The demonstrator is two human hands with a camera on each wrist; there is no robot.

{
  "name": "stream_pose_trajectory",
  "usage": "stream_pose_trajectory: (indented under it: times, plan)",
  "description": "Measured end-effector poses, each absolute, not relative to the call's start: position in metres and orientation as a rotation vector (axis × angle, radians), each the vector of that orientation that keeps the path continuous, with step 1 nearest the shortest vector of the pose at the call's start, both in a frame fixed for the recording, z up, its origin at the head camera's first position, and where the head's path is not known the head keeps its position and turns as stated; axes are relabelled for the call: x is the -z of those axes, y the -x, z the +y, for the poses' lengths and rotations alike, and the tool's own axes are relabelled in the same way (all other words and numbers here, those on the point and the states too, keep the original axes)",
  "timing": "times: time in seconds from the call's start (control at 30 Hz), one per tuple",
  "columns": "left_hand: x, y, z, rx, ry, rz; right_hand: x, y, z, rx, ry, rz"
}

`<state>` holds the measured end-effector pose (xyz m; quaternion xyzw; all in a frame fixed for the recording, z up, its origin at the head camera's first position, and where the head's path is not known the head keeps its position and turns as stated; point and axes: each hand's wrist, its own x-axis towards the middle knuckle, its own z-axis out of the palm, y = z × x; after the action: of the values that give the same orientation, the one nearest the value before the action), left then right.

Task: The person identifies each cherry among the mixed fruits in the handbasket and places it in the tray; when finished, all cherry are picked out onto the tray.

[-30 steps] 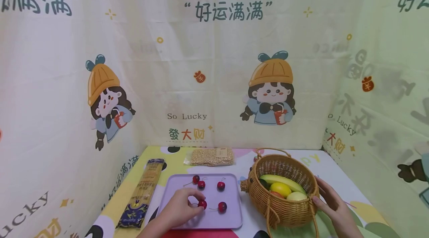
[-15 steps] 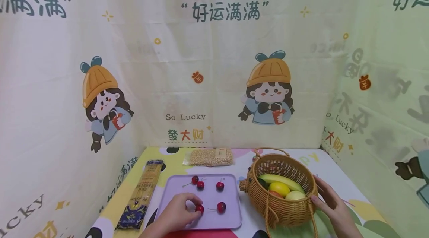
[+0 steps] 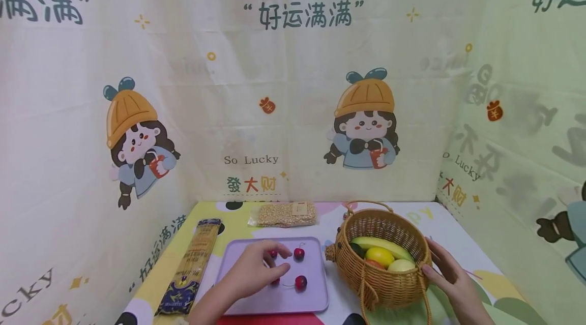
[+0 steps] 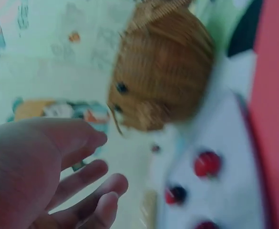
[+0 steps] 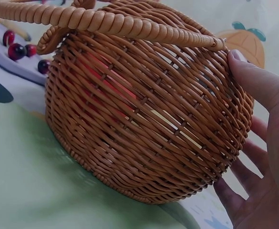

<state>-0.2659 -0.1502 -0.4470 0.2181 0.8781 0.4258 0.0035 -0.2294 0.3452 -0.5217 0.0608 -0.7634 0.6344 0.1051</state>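
My left hand (image 3: 254, 269) hovers over the lilac tray (image 3: 256, 305) with its fingers spread apart. Nothing is between them in the left wrist view, where the thumb and fingertips stand clear of the cherries. A dark red cherry (image 3: 300, 283) with a stem lies at the tray's front right and another cherry (image 3: 299, 254) sits behind it. Other cherries are partly hidden by the hand. On the right, my right hand (image 3: 453, 276) holds the side of a wicker basket (image 5: 144, 114), thumb on the rim and fingers against the outer wall.
The basket contains a banana (image 3: 382, 246), a yellow lemon (image 3: 379, 256) and other fruit; its handle (image 5: 110, 21) hangs in front. Left of the tray lies a pasta packet (image 3: 192, 266). A bag of grains (image 3: 286, 214) lies behind the tray. Printed cloth (image 3: 293, 86) walls the table.
My left hand has let go of the front-left cherry, opened its fingers and risen off the tray. The right hand stays on the basket. The head view has shifted slightly.
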Motion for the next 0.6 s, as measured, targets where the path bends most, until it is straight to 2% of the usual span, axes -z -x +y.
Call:
stream_pose_trajectory:
  times: [0.27,0.6]
  plan:
    - [0.394,0.28,-0.081,-1.233,-1.078,2.566,0.519,0.227,0.344,-1.852,-0.129,-2.263]
    - [0.353,0.317,-0.013,-0.904,-1.195,2.603,0.516,0.227,0.341,-1.843,-0.062,-2.311]
